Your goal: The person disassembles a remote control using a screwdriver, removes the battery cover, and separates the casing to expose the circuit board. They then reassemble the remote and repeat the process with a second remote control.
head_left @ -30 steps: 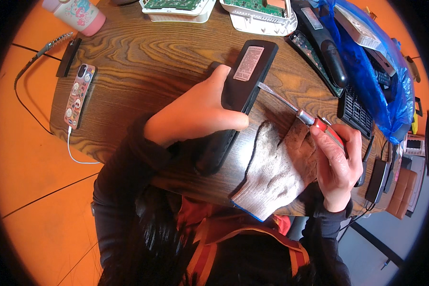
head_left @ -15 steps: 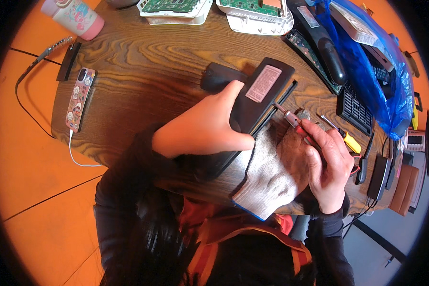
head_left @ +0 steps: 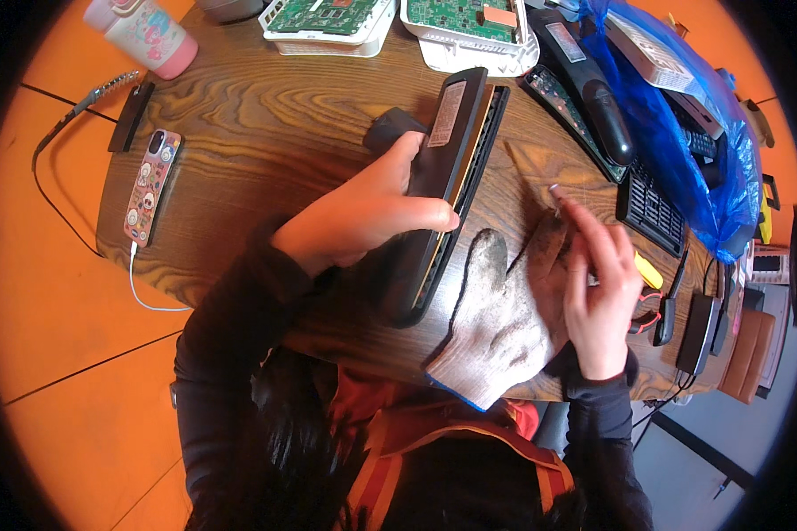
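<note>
My left hand [head_left: 372,199] is closed around a long black remote control casing [head_left: 452,177] with a pale label. It is tilted on its side, its two halves parted along one edge, with the tan edge of a board showing in the gap. Behind my fingers sits a dark rounded part [head_left: 391,129]; whether it belongs to the casing I cannot tell. My right hand [head_left: 604,288], apart from the casing, is closed on a screwdriver [head_left: 554,189], mostly hidden by the fingers. Below it lies a soiled white work glove [head_left: 496,327].
Opened white housings with green boards [head_left: 328,19] stand at the back. At right are a black shell [head_left: 598,93], a bare circuit board [head_left: 568,115], a black keypad [head_left: 651,208] and a blue plastic bag [head_left: 726,177]. A phone [head_left: 153,186] and cup [head_left: 155,40] are at left.
The screwdriver has come away from the casing's edge, and my right hand has drawn back slightly. My left hand has turned the casing more upright, so its open side faces right.
</note>
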Available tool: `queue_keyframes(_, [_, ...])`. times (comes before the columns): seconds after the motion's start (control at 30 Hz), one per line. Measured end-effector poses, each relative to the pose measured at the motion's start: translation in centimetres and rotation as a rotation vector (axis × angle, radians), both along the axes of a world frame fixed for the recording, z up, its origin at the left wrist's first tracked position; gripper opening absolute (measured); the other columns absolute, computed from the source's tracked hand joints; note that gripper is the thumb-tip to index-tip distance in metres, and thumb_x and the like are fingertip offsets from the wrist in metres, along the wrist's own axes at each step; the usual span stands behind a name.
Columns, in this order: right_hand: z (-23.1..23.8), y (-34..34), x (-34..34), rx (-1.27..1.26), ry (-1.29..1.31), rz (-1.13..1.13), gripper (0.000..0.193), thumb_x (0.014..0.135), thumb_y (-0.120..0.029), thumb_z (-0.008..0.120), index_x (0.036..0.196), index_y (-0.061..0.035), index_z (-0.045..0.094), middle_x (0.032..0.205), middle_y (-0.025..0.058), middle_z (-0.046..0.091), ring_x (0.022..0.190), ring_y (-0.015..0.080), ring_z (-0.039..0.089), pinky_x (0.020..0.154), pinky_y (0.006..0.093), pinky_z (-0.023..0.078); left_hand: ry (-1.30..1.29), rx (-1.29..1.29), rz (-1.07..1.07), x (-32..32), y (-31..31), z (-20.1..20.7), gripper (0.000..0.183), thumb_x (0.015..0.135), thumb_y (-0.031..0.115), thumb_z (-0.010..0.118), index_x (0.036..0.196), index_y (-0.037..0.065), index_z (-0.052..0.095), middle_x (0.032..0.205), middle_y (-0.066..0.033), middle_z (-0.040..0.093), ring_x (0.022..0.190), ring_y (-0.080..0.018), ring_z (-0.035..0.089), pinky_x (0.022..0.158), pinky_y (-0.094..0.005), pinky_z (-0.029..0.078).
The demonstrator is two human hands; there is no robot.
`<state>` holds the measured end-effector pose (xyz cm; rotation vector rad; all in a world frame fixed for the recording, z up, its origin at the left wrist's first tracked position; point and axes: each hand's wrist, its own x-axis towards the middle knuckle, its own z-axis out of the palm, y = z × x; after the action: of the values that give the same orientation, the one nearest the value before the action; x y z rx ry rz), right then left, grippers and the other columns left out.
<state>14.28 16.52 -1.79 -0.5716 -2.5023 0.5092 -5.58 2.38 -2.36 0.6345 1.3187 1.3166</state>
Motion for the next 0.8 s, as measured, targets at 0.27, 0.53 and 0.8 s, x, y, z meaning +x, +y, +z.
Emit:
queue_keyframes(0.27, [0.9,-1.9,-0.7,0.290,-0.083,-0.008,0.029,0.073,-0.005,0.063,0.102,-0.0071,0.062,0.083,0.0113,0.059,0.070,0.0215,0.058,0.061,0.0308,0.047,-0.136,0.120,0.066,1.6,0.3,-0.8,0.057,0.076,0.000,0.057,0.125,0.004,0.028,0.100,-0.0084,0.052,0.092,-0.0187,0.056,0.082,-0.0320,0.044])
queue_keyframes(0.53, [-0.3,-4.9,-0.7,-0.844,-0.012,0.279,0.026,0.078,-0.002,0.065,0.089,-0.0035,0.042,0.074,0.0041,0.061,0.068,0.0068,0.060,0.059,0.0204,0.047,0.025,0.144,0.168,2.8,0.2,-1.9,0.056,0.077,-0.003,0.059,0.123,0.003,0.028,0.099,-0.0074,0.052,0.093,-0.0134,0.053,0.082,-0.0296,0.044])
queue_keyframes(0.8, [-0.4,-3.7,-0.5,-1.264,0.067,0.170,0.027,0.079,0.010,0.054,0.103,-0.0010,0.046,0.084,0.0024,0.059,0.080,0.0053,0.056,0.071,0.0179,0.045,-0.302,0.155,0.101,2.3,0.3,-0.8,0.073,0.074,0.000,0.062,0.129,-0.002,0.015,0.105,-0.0102,0.050,0.096,-0.0140,0.051,0.083,-0.0286,0.043])
